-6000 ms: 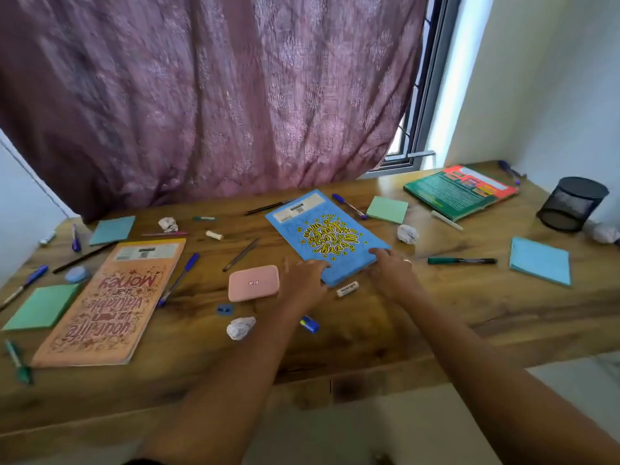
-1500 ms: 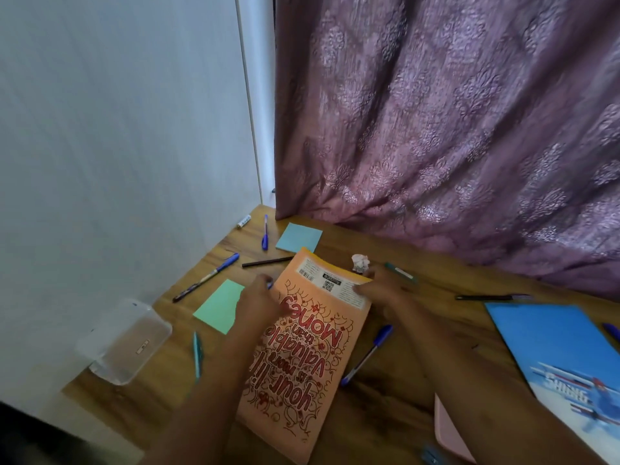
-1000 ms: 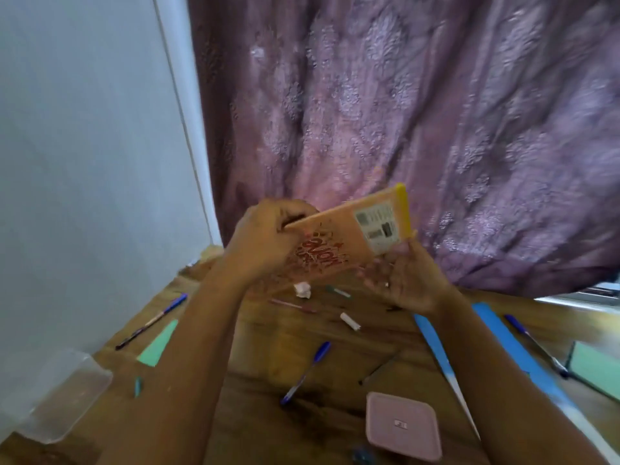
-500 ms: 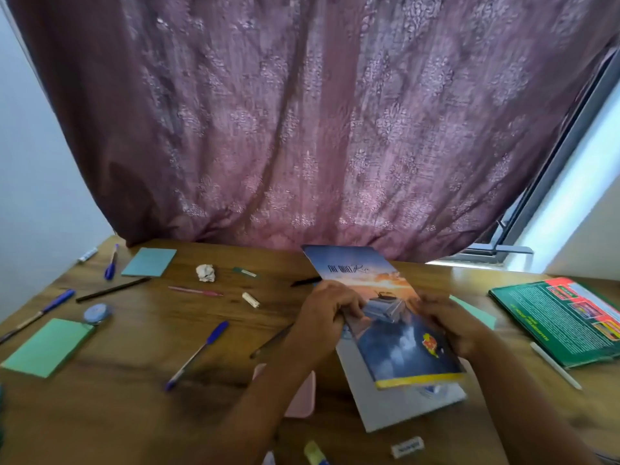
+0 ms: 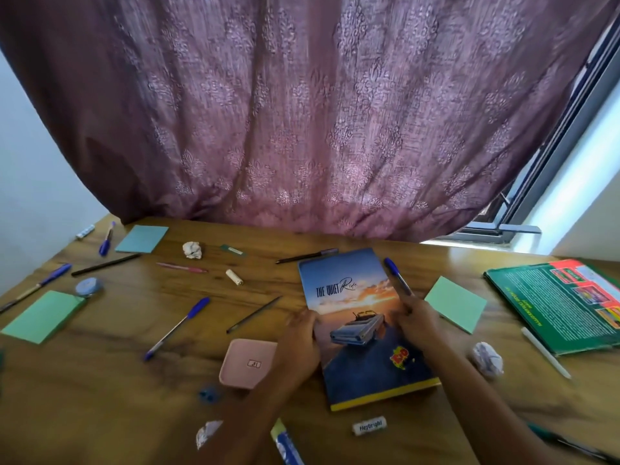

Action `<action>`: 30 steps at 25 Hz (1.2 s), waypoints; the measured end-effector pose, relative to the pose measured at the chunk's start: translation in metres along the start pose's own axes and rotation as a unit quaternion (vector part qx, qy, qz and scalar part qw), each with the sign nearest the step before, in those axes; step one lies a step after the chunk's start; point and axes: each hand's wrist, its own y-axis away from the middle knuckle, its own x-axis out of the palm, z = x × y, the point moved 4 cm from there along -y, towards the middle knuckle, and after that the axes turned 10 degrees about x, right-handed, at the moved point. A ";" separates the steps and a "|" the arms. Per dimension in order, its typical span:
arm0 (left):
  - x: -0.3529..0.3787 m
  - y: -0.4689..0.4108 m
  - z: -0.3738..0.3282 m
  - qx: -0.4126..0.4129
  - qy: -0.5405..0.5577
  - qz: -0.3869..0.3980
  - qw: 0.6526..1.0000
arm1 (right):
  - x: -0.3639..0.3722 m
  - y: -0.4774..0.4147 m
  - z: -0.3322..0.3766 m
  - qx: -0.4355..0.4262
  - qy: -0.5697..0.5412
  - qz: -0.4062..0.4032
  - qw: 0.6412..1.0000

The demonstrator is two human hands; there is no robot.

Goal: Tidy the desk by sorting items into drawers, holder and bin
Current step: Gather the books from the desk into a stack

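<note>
Item 1: notebook (image 5: 355, 317). It lies flat on the desk (image 5: 110, 391), a little right of the middle, nearer the near edge than the far one, and slightly askew.
- Cover: glossy and printed. There is pale blue sky at the far end, an orange sunset band below it, then a light-coloured car seen from behind on a dark blue road.
- Title: "THE QUIET Ride", in dark letters on the sky.
- Other marks: a small yellow-and-red logo sits toward the near right corner of the cover. A yellow strip runs along its near edge.

Item 2: left hand (image 5: 298, 344). It is at the notebook's left edge with the fingers curled onto that edge, so I read it as gripping the cover there.

Item 3: right hand (image 5: 416, 327). It rests on the notebook's right edge with the fingers lying on the cover. I cannot tell whether they wrap under it.

Item 4, surrounding things on the desk:
- A blue pen (image 5: 397, 280) lies against the notebook's right edge, just beyond the right hand.
- A green sticky pad (image 5: 456, 303) is just beside that hand.
- A pink case (image 5: 248, 364) is just beside the left hand.
- A white eraser (image 5: 369, 426) is between the notebook and the desk's near edge.
- A crumpled paper ball (image 5: 486, 359) lies to the right of the right forearm.
- A green book (image 5: 563, 303) lies at the right edge.
</note>
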 end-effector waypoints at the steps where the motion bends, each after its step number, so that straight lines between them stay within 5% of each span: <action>1: 0.002 0.002 0.001 -0.015 0.015 -0.007 1.000 | 0.000 0.001 0.002 -0.006 0.017 -0.009 1.000; 19: -0.004 0.003 -0.025 -0.218 0.303 -0.053 0.926 | 0.003 -0.002 0.004 -0.025 0.084 -0.035 0.996; 26: 0.000 0.001 -0.028 -0.206 0.219 -0.022 0.954 | 0.002 0.004 0.008 -0.012 0.082 0.003 0.997; 30: -0.002 -0.020 -0.051 -0.145 0.018 -0.037 0.989 | -0.048 0.000 0.008 -0.025 0.013 -0.002 1.000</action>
